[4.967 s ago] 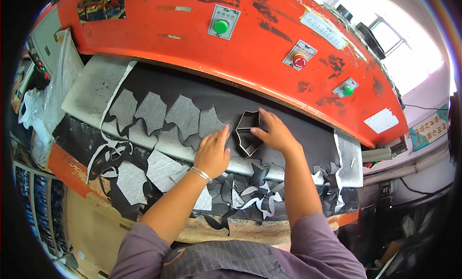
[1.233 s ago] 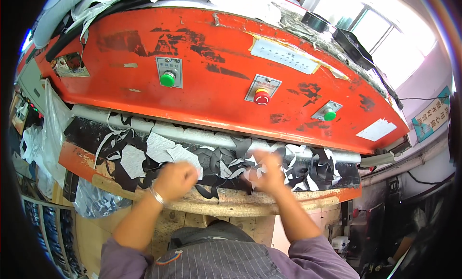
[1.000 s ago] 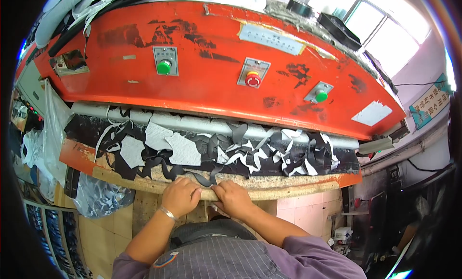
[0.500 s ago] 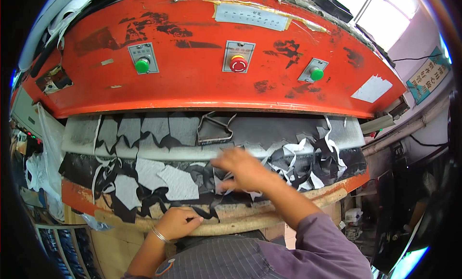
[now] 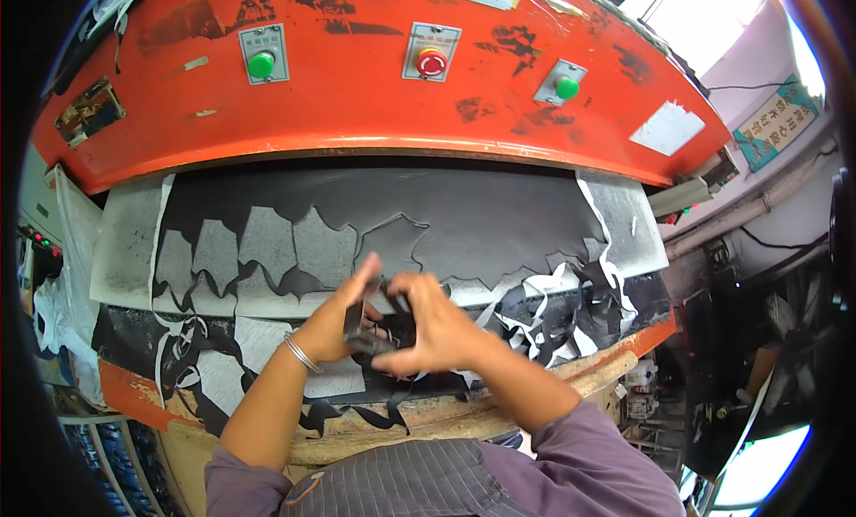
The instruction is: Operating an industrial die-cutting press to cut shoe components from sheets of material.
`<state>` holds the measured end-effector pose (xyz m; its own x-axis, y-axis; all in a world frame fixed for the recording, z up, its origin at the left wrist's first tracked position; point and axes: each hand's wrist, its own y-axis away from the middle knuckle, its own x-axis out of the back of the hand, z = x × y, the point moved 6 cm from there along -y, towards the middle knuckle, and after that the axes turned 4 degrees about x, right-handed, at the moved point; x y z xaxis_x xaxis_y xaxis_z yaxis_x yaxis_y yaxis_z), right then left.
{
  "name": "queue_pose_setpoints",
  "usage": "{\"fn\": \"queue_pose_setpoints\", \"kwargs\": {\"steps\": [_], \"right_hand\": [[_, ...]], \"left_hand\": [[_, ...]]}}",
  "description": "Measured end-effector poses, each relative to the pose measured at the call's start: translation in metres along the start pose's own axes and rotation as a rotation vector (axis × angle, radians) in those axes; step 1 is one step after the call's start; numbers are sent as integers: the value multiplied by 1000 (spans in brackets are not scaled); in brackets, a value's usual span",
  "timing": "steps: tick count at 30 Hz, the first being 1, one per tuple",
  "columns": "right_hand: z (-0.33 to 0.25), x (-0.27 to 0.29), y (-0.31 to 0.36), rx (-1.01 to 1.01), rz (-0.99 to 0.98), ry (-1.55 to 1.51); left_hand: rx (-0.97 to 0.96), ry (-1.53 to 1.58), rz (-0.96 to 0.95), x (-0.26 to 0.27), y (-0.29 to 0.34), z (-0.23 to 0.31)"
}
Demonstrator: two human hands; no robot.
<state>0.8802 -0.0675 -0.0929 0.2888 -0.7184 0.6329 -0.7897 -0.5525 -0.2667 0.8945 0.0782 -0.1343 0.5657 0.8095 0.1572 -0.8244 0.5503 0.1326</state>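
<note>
Now fingers (image 5: 417,289) hold the die (image 5: 367,343) lifted off the sheet (image 5: 499,223).

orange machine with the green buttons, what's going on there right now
A person has a dark angular frame between the left hand and the right hand, in front of the orange machine. Beyond the hands, a black sheet lies on a pale board. A row of angular grey patches runs along its left part, ending in an outlined black shape. Black and white scraps lie along the front.
</note>
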Motion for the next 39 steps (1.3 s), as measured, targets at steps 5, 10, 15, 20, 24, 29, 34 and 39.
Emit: {"fn": "queue_pose_setpoints", "kwargs": {"steps": [5, 10, 15, 20, 24, 29, 34, 39], "right_hand": [[-15, -14, 40, -53, 66, -23], [-6, 18, 50, -115, 23, 312], [58, 77, 48, -238, 44, 553], [92, 94, 6, -171, -92, 671], [99, 84, -18, -130, -152, 627], [111, 74, -12, -87, -134, 615], [110, 83, 7, -53, -16, 625], [126, 88, 55, -305, 145, 572]], "left_hand": [[-70, -258, 38, -20, -9, -13], [-108, -570, 343, 15, -46, -4], [401, -915, 380, 28, -83, 11], [547, -900, 293, 32, -94, 10], [363, -849, 379, 28, -85, -12], [61, -430, 695, 25, -23, -18], [418, -441, 673, 39, 69, -18], [65, -613, 970, 29, 64, 27]]}}
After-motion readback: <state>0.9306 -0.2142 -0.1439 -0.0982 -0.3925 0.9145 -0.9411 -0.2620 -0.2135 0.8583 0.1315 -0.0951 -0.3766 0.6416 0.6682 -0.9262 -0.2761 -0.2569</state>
